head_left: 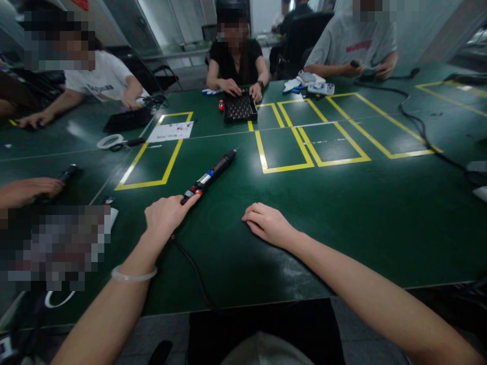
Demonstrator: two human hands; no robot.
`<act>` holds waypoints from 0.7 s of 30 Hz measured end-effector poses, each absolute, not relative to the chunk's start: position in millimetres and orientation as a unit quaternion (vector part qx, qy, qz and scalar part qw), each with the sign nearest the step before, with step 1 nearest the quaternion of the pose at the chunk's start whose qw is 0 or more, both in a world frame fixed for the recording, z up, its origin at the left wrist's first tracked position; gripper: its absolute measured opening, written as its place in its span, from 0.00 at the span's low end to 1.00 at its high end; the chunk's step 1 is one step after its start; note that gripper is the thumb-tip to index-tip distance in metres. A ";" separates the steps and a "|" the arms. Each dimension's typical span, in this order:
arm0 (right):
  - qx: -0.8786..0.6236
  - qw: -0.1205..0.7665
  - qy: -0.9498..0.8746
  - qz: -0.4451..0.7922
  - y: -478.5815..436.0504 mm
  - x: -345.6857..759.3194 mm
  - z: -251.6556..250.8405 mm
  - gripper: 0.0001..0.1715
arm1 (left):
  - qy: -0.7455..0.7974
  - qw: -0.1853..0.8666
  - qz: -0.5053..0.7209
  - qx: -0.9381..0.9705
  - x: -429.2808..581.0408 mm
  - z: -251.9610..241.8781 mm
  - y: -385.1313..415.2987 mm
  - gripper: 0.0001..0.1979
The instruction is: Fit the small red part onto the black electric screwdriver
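Observation:
My left hand (167, 215) is wrapped around the rear end of a black electric screwdriver (206, 177), with the thumb along its side. The screwdriver lies slanted over the green table, its thin bit pointing away and to the right. A black cord (194, 266) runs from near its rear end toward the table's front edge. My right hand (268, 223) rests palm down on the tabletop, to the right of the screwdriver and apart from it. Its fingers are loosely curled and held together, and nothing shows in them; the palm is hidden.
Yellow tape outlines (287, 167) mark the green table (342, 223). Across it, a person handles a black compartment tray (240, 109). A white sheet (171, 132) and a white cable coil (110, 141) lie left. A co-worker's hand (32, 190) holds a dark tool nearby. A black cable (411, 119) crosses the right.

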State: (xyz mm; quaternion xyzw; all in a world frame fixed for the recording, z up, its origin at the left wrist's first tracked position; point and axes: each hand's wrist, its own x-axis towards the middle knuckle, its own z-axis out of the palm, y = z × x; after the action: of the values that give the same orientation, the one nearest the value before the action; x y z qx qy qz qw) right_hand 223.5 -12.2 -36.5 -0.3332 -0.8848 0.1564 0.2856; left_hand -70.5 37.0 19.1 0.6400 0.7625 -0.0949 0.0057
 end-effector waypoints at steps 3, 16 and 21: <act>-0.335 0.283 -0.885 0.158 -12.6 223.3 -36.6 0.10 | 0.786 0.007 -0.098 0.611 -94.5 23.0 44.5 0.51; -0.345 0.264 -0.886 0.160 -14.1 222.4 -33.2 0.10 | 0.806 -0.127 0.009 0.578 -159.2 9.8 62.0 0.50; -0.346 0.263 -0.886 0.164 -13.5 222.3 -34.0 0.10 | 0.709 -0.199 0.025 0.676 -151.6 6.0 65.8 0.30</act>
State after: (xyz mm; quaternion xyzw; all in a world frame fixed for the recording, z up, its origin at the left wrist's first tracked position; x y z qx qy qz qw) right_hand 222.3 -13.5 -34.0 -0.3457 -0.8855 0.1644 0.2632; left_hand -151.6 65.8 6.0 0.6760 0.7091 0.0248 -0.1990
